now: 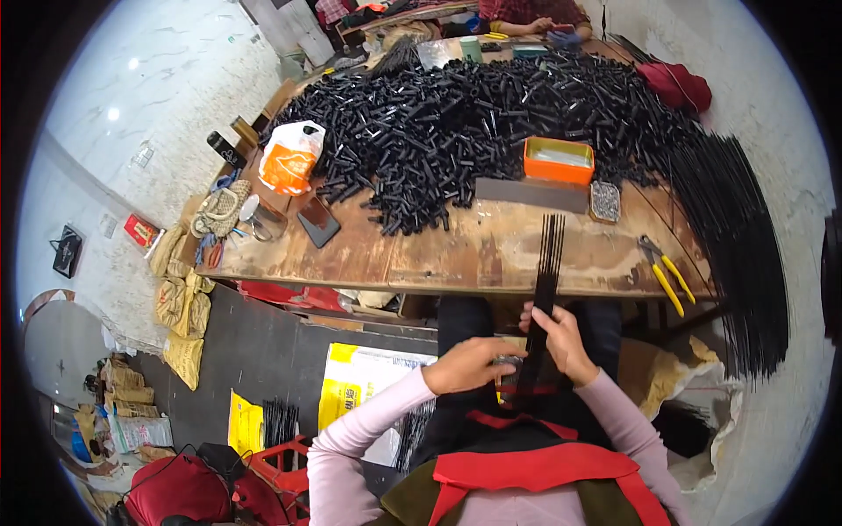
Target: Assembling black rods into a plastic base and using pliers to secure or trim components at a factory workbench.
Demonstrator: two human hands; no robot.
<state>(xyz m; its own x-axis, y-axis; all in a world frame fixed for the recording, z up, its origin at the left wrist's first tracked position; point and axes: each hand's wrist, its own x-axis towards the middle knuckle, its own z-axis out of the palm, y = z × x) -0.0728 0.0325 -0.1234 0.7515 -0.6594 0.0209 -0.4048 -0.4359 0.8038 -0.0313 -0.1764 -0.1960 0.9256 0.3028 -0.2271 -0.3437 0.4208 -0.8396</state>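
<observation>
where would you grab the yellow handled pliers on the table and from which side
Grip the pliers around both yellow handles, near their middle, coming from the table's near edge. The handles point toward that edge and lie slightly splayed on bare wood, while the metal jaws point inward. Nothing crowds them there. The right hand, now on the bundle of black rods, looks nearest.

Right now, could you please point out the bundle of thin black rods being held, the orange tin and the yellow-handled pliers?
bundle of thin black rods (pixel 549 254), head view, on the upper shafts above the hands.
orange tin (pixel 559 161), head view, on its front wall.
yellow-handled pliers (pixel 668 282), head view, on one yellow handle.
</observation>
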